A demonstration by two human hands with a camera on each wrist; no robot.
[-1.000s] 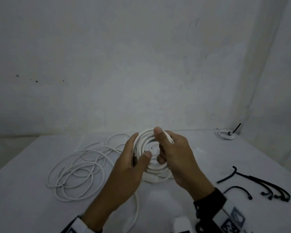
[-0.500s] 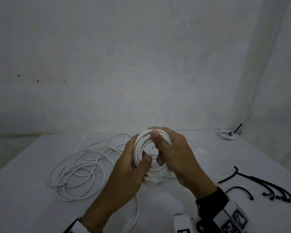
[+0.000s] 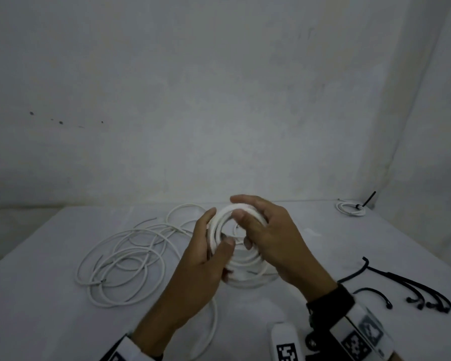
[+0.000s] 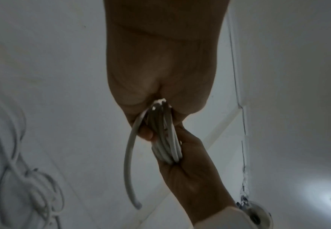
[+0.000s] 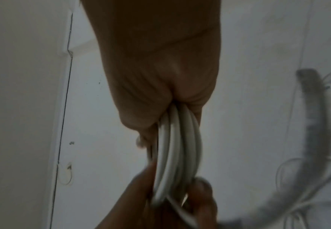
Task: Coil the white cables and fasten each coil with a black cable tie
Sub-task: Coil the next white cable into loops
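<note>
Both hands grip the white coil point(image 3: 241, 269), held above table point(image 3: 50, 321). Left hand point(image 3: 206, 259) pinches its left side w/ thumb; right hand point(image 3: 268, 235) curls round top. Loose cables point(image 3: 120, 259) left of coil, black ties point(image 3: 412, 285) right.

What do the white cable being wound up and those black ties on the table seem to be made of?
The white cable coil looks like a smooth plastic or rubbery jacket: it has a soft sheen and bends into tight rounds between both hands. The black ties look like matte flexible plastic or rubber: thin, curved strips with small knobbed ends. Neither can be told for certain.
</note>
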